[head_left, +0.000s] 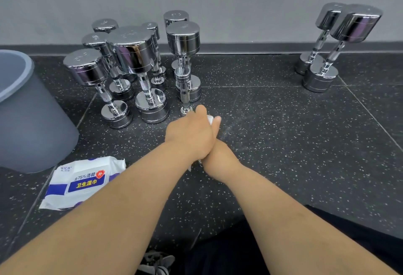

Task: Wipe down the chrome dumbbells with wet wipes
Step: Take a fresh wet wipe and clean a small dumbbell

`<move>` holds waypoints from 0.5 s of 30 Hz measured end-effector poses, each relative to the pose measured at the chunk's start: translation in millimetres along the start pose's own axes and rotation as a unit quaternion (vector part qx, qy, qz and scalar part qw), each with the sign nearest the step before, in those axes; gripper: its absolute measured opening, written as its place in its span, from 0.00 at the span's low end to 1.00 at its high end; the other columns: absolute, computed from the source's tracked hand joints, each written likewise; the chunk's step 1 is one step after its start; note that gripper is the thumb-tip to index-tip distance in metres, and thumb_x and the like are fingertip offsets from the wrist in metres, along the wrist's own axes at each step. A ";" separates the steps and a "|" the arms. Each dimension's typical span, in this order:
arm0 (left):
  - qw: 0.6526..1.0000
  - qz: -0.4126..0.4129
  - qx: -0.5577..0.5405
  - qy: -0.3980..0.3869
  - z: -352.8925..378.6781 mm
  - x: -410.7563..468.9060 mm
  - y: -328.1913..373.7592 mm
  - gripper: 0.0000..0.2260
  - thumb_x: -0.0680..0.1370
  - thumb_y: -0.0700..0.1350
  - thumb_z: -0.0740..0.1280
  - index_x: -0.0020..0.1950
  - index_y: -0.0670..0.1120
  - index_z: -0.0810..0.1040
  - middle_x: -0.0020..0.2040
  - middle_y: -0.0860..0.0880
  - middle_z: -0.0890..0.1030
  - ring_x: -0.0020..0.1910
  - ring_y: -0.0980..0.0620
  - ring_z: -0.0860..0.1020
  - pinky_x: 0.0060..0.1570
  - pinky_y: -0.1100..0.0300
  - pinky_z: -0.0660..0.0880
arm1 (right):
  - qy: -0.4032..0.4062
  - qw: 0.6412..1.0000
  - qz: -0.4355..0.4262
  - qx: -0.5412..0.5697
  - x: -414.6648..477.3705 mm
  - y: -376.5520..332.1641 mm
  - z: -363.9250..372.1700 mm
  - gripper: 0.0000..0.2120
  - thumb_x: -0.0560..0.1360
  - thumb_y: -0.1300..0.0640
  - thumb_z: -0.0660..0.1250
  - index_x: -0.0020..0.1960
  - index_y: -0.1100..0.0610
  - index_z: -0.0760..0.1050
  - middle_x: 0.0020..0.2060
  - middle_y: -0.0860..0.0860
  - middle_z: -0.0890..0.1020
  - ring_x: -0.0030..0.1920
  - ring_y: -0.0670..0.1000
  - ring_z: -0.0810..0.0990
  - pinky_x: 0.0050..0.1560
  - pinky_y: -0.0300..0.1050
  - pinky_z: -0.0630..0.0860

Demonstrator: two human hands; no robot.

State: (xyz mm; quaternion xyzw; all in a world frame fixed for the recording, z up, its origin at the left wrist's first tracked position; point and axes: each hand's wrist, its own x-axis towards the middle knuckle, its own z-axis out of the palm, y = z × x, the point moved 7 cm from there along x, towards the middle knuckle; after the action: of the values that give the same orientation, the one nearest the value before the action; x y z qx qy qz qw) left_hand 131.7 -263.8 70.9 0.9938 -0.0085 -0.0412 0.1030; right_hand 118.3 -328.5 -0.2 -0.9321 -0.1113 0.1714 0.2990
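Forearms (130,198) meeting over the floor (283,143), my left hand (189,135) curled round the near end of 1 dumbbell (185,94), right hand (218,154) pinching a wet wipe (210,119) there, handle pointing away from me

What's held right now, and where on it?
The left hand grips the small chrome dumbbell at its near end; the right hand holds a white wet wipe against it; fingers hidden.

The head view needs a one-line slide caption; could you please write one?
Left hand and right hand meet around a wet wipe before upright chrome dumbbells.
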 end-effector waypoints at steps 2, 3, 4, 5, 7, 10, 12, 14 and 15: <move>0.999 -0.034 0.001 -0.003 1.7 0.2 -3.9 0.18 0.84 0.59 0.47 0.56 0.45 0.64 0.56 0.44 0.75 0.49 0.41 0.74 0.43 0.51 0.65 | -0.005 1.000 -0.007 0.001 0.3 -2.6 0.3 0.08 0.77 0.68 0.56 0.44 0.58 0.69 0.34 0.49 0.71 0.35 0.50 0.69 0.31 0.39 0.62; 0.999 -0.032 0.009 0.008 1.8 -2.7 -5.4 0.20 0.84 0.59 0.47 0.59 0.45 0.66 0.58 0.44 0.74 0.52 0.41 0.74 0.44 0.51 0.66 | -0.005 1.000 -0.013 0.006 0.2 -4.4 0.2 0.10 0.77 0.68 0.56 0.42 0.56 0.67 0.34 0.49 0.70 0.34 0.49 0.69 0.31 0.40 0.63; 0.999 -0.006 0.018 0.031 2.0 -5.7 -5.1 0.22 0.83 0.60 0.47 0.62 0.45 0.68 0.60 0.45 0.74 0.56 0.42 0.73 0.48 0.50 0.66 | 0.002 1.000 -0.026 0.012 -0.9 -7.4 -2.5 0.11 0.77 0.68 0.56 0.41 0.54 0.66 0.34 0.49 0.71 0.34 0.48 0.69 0.34 0.42 0.67; 0.998 0.039 0.014 0.048 4.4 -10.1 -1.9 0.25 0.82 0.62 0.46 0.64 0.45 0.69 0.63 0.46 0.73 0.60 0.43 0.71 0.54 0.50 0.66 | 0.015 0.999 -0.037 0.027 -1.5 -8.8 -6.2 0.10 0.78 0.67 0.57 0.43 0.54 0.68 0.37 0.51 0.74 0.37 0.50 0.73 0.40 0.46 0.73; 0.988 0.136 -0.067 0.034 13.5 -22.1 8.1 0.27 0.82 0.61 0.46 0.73 0.49 0.67 0.74 0.51 0.66 0.71 0.47 0.63 0.68 0.52 0.59 | 0.043 0.996 -0.040 0.066 -2.5 -6.6 -12.0 0.09 0.79 0.65 0.59 0.58 0.59 0.73 0.49 0.54 0.78 0.48 0.55 0.77 0.54 0.51 0.76; 0.933 0.104 -0.344 -0.024 17.1 -22.9 6.7 0.20 0.86 0.51 0.47 0.74 0.53 0.69 0.74 0.65 0.64 0.76 0.58 0.56 0.76 0.58 0.52 | 0.029 0.999 -0.009 0.042 -0.8 4.8 -4.0 0.07 0.80 0.64 0.57 0.55 0.59 0.73 0.43 0.52 0.78 0.49 0.56 0.77 0.44 0.43 0.73; 0.902 0.070 -0.425 -0.014 14.3 -15.6 0.1 0.18 0.86 0.45 0.51 0.71 0.55 0.73 0.69 0.63 0.71 0.69 0.64 0.67 0.68 0.67 0.64 | 0.040 0.998 -0.001 0.051 0.9 9.3 -1.7 0.05 0.79 0.64 0.56 0.48 0.56 0.69 0.34 0.47 0.72 0.41 0.52 0.73 0.33 0.37 0.63; 0.878 0.065 -0.474 -0.020 12.6 -8.4 -4.8 0.17 0.85 0.42 0.56 0.69 0.58 0.72 0.64 0.63 0.75 0.60 0.68 0.72 0.57 0.71 0.67 | 0.049 0.995 0.001 0.090 1.8 10.3 -4.9 0.04 0.80 0.63 0.58 0.47 0.56 0.67 0.33 0.45 0.70 0.35 0.46 0.70 0.31 0.36 0.60; 0.883 0.071 -0.465 -0.019 12.6 -5.1 -6.6 0.16 0.84 0.43 0.57 0.67 0.58 0.74 0.61 0.63 0.76 0.58 0.67 0.73 0.57 0.70 0.66 | 0.051 0.994 -0.001 0.096 1.2 10.4 -5.9 0.04 0.80 0.63 0.58 0.47 0.56 0.67 0.33 0.45 0.70 0.34 0.44 0.69 0.31 0.36 0.60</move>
State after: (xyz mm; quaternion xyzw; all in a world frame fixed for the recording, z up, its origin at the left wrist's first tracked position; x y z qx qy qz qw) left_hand 125.7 -259.7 57.7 0.8278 -0.0608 -0.0514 0.5553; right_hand 122.7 -339.5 -2.2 -0.9067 -0.0800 0.1334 0.3922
